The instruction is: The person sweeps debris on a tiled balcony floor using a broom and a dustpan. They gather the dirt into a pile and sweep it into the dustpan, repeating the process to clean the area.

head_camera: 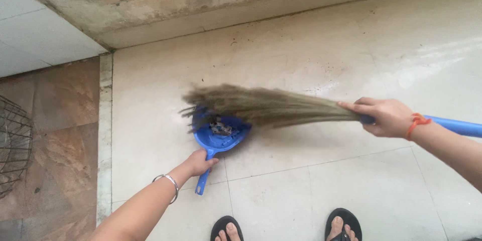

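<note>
Firmly, the left hand (200, 162) grips the blue dustpan (219, 134) handle while the right hand (384, 116) clasps the broom (266, 105).

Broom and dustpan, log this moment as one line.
left hand grips blue dustpan handle | right hand holds grass broom | bristles over pan | debris inside

Pale floor tiles (321, 191), stained and scuffed, covered most of the view. A concrete ledge (211, 0), weathered and blotchy, ran along the top. To the left lay brownish stone slabs (60, 135), set off by a pale strip (105, 135). A dark wire basket (12, 145), or perhaps a cage, poked in at the left edge. Two black sandals (286, 227) showed at the bottom.
</note>
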